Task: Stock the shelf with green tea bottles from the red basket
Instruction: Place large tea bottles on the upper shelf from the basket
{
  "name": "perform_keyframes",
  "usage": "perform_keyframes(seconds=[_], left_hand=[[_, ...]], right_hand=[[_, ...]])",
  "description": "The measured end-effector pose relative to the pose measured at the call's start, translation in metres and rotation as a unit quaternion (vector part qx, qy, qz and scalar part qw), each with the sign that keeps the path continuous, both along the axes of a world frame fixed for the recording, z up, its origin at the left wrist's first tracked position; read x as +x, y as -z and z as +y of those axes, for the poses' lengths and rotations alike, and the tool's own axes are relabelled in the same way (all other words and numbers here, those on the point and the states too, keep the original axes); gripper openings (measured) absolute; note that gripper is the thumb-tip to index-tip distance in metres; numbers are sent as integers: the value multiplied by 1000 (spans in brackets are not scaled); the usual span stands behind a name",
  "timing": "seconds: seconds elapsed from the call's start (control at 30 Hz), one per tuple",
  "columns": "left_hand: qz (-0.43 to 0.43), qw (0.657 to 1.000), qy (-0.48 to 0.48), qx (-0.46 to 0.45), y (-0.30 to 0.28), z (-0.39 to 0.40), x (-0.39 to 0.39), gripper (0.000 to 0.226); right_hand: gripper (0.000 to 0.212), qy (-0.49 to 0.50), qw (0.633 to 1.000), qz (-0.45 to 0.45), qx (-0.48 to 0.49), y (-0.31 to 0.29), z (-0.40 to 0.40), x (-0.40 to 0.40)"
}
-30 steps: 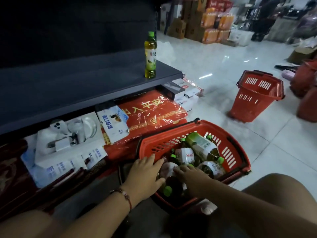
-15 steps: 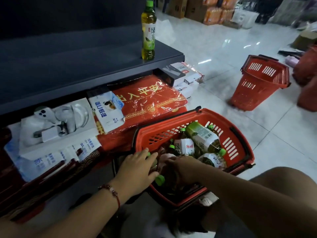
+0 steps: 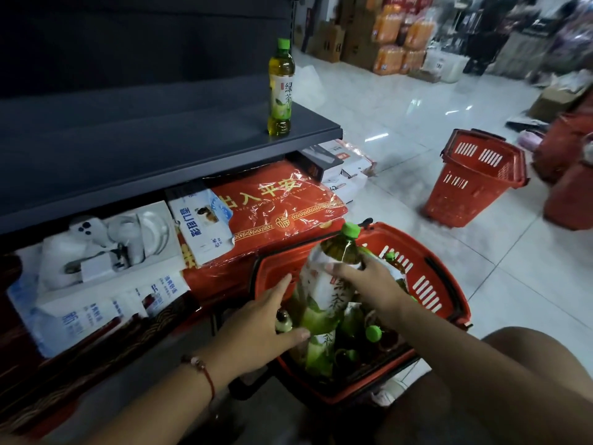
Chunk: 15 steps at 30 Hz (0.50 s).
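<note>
The right hand [image 3: 369, 284] is wrapped round the upper body of a green tea bottle [image 3: 324, 284], lifting it clear of the red basket [image 3: 430, 284], cap pointing toward one o'clock. The left hand [image 3: 263, 326] lies spread, fingers loose, against the bottle's lower part and the basket's near rim at about nine o'clock from the bottle; it steadies rather than grips, as far as I can tell.

Full of liquid, that bottle should carry real weight, and the thin plastic wall will give a little under a squeeze. The glossy label sleeve looks slippery, so the shoulder just under the cap, or the waist, seems the safer hold.

More bottles lie jumbled in the basket beneath. One bottle [image 3: 281, 91] stands upright on the dark shelf [image 3: 160, 146] at twelve o'clock, near its right end.

Its label reads 绿茶. The red packet [image 3: 276, 203] under the shelf reads 出入平安. Other print is too blurred.
</note>
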<state>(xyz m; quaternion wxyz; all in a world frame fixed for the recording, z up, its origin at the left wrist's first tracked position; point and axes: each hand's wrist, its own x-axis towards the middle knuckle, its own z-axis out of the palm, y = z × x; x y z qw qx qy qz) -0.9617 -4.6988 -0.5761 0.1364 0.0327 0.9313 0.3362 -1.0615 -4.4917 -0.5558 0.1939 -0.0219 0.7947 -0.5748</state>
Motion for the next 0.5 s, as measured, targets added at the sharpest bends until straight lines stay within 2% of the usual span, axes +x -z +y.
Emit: perform_keyframes(seconds=[0.1,0.17,0.23,0.33,0.5], left_hand=[[28,990,-37,130,-4,-1,1,116],[66,970,-91,214,-8,-5,4,116],[86,948,-126,280,-14,-13,12,107],[111,923,-174,325,-27,-26,25,87],[142,863,-236,424,-59,-50,51,68]], right_hand=[[61,-4,999,-27,-39,-29,-17,7],[54,-32,998,-27,-56,-50,-32,17],[46,-58,997,-11,-57,-69,-47,28],[39,-95,993,17,-71,-93,-66,45],[68,-146,980,49,-126,-110,-101,77]])
